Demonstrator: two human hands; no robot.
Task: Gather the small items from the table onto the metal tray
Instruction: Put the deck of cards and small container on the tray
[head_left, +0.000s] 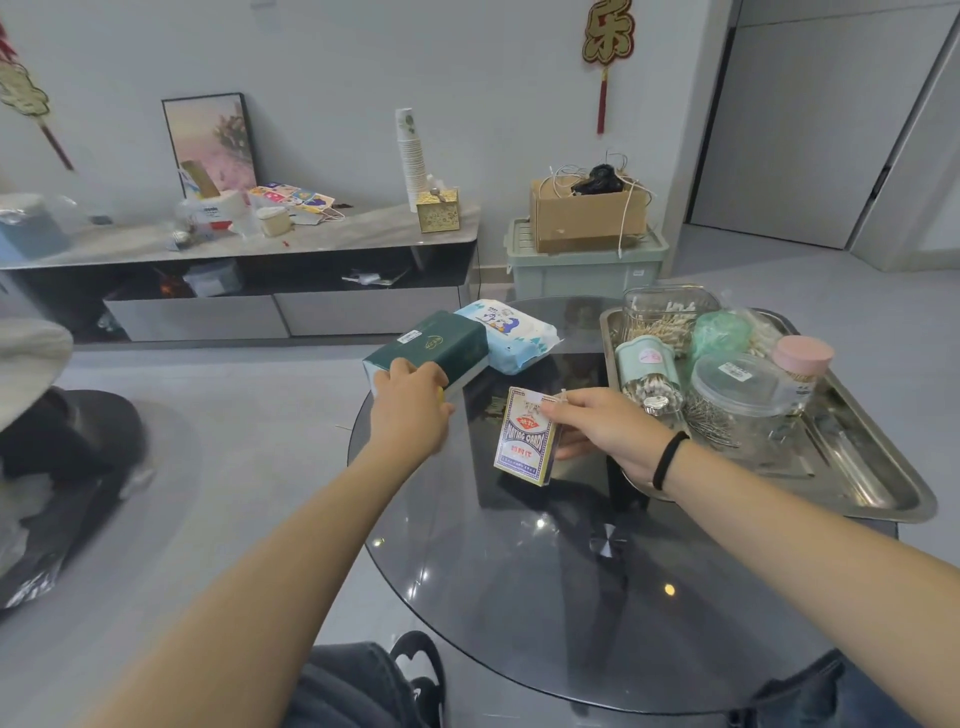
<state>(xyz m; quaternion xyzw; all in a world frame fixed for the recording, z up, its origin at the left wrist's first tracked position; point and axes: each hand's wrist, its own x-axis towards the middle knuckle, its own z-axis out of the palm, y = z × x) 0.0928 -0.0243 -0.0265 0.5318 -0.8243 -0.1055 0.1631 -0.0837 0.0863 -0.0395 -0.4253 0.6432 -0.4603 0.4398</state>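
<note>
Two packs still off the steel tray (878, 483): blue-and-white card box (525, 436) pinched upright in right hand (602, 426) above dark glass counter (519, 571), liable to slip; green tissue pack (431, 345) at counter's edge, left hand (410, 410) closed over its near end, easily nudged off.

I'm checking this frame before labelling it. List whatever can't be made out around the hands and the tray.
Head view only:
- Left hand: its fingertips are hidden behind the green box, and a yellow thing under the palm is mostly covered.
- Card pack: the right hand covers its right edge; the small print is too small to read.
- Tray: the jars hide its far floor.
- Jar labels: too small to read.
</note>
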